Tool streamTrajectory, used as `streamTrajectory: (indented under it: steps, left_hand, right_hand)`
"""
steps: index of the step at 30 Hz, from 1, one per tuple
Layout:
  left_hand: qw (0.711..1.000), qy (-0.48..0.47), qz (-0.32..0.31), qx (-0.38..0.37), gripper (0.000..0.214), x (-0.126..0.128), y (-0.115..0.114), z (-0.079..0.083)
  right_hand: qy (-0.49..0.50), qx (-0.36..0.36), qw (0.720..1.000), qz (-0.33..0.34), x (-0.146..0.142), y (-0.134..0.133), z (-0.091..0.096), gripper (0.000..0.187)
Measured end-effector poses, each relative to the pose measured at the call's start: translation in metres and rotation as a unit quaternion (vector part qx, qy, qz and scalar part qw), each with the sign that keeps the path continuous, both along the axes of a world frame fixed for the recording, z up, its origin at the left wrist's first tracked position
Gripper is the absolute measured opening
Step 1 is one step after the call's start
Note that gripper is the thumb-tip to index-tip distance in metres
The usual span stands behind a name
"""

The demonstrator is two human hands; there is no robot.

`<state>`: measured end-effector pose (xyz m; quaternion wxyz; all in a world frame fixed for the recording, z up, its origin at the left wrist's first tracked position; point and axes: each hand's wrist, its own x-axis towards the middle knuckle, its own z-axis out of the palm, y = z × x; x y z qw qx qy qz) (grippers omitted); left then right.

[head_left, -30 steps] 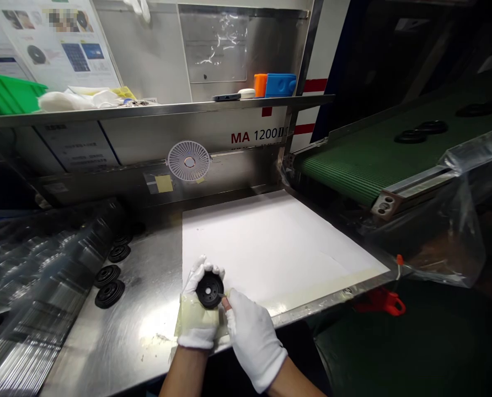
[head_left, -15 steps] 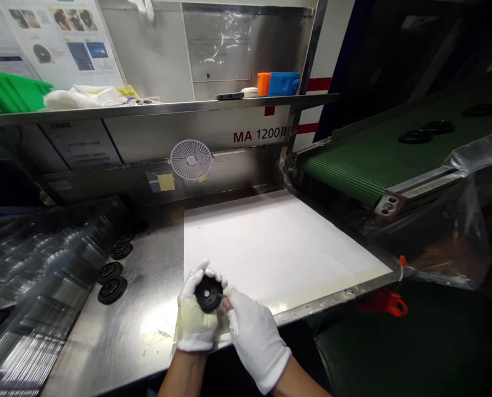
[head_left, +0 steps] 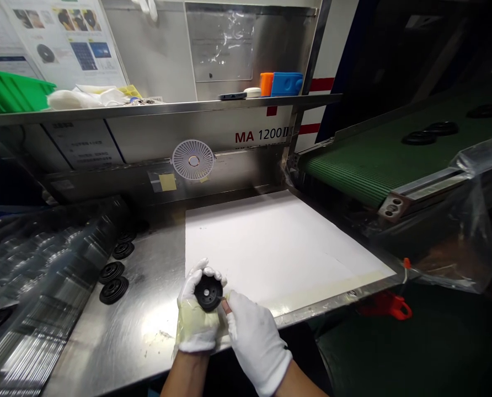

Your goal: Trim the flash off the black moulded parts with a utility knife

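Note:
A round black wheel-like part (head_left: 208,291) with a pale centre rests face up in my left hand (head_left: 197,317), whose gloved fingers curl around its rim. My right hand (head_left: 254,336), in a white glove, is closed at the lower right edge of that part. Its bare thumb or finger tip pokes out of the glove there and meets the rim. A thin dark bit shows at that tip, too small to name. Both hands hover over the front edge of the steel table (head_left: 117,336). Several similar black parts (head_left: 114,290) lie on the table to the left.
Clear plastic trays (head_left: 35,275) fill the left side. A white sheet (head_left: 271,248) covers the table's right part. Behind stand a small fan (head_left: 193,160) and a shelf (head_left: 180,105). A green conveyor belt (head_left: 362,165) carries black parts at right; red-handled scissors (head_left: 389,306) hang below the table edge.
The view has shifted very slightly. Both hands keep nearly the same pose, and the black part stays in my left hand with my right fingertip at its rim.

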<state>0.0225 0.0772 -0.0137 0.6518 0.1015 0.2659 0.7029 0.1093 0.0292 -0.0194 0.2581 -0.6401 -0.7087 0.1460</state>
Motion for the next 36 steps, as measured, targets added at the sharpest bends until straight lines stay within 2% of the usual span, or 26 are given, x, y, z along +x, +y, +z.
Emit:
streamTrajectory:
  steps: [4,8,10,12,18,20,23,25,26,28,29,31,32,36]
  left_hand:
    - [1.000,0.009,0.024,0.001,0.026,-0.004,-0.003,0.000]
    - [0.994,-0.028,-0.093,-0.040,0.040,-0.016,-0.005,0.000]
    - [0.989,-0.059,-0.124,-0.055,0.041,-0.018,-0.005,0.000]
    - [0.991,-0.071,-0.099,-0.050,0.035,-0.015,-0.003,-0.002]
    - [0.999,-0.028,-0.024,-0.020,0.018,-0.003,0.001,-0.003]
    - [0.999,-0.020,-0.011,-0.029,0.016,-0.003,0.001,0.000]
    - [0.999,-0.015,-0.002,-0.038,0.015,-0.005,0.001,0.004]
    - [0.999,-0.015,-0.001,-0.043,0.013,-0.007,0.001,0.006]
    - [0.999,-0.015,0.000,-0.046,0.013,-0.008,0.001,0.007]
    - [0.998,-0.019,0.004,-0.057,0.013,-0.009,0.001,0.010]
    - [0.998,-0.023,0.006,-0.066,0.014,-0.010,0.000,0.012]
    - [0.996,-0.034,0.007,-0.085,0.018,-0.009,-0.001,0.017]
    - [0.995,-0.039,0.004,-0.089,0.019,-0.009,-0.003,0.019]
    - [0.996,-0.043,0.002,-0.072,0.020,-0.005,-0.009,0.025]
  right_hand:
    - [-0.011,0.011,1.000,0.014,-0.005,-0.004,-0.004,0.021]
    - [-0.005,0.015,1.000,0.014,0.002,0.000,-0.007,0.019]
    - [0.009,0.010,1.000,0.014,0.006,0.002,-0.006,0.018]
    - [0.016,0.001,1.000,0.009,0.007,0.002,-0.004,0.019]
    - [-0.014,-0.009,1.000,0.009,-0.003,-0.005,-0.011,0.019]
    - [0.013,-0.012,1.000,0.026,-0.005,-0.007,-0.011,0.023]
    - [0.114,-0.040,0.992,0.044,0.004,-0.007,0.000,0.032]
    - [0.155,-0.073,0.984,0.038,0.019,-0.003,0.012,0.031]
    - [0.141,-0.086,0.986,0.025,0.030,0.001,0.018,0.027]
    - [0.057,-0.099,0.993,-0.017,0.058,0.013,0.025,0.024]
    - [0.007,-0.098,0.994,-0.042,0.074,0.021,0.026,0.036]
    - [-0.055,-0.104,0.989,-0.088,0.109,0.038,0.022,0.061]
    - [-0.075,-0.102,0.987,-0.100,0.127,0.047,0.017,0.062]
    - [-0.141,-0.068,0.979,-0.130,0.184,0.072,-0.005,0.041]
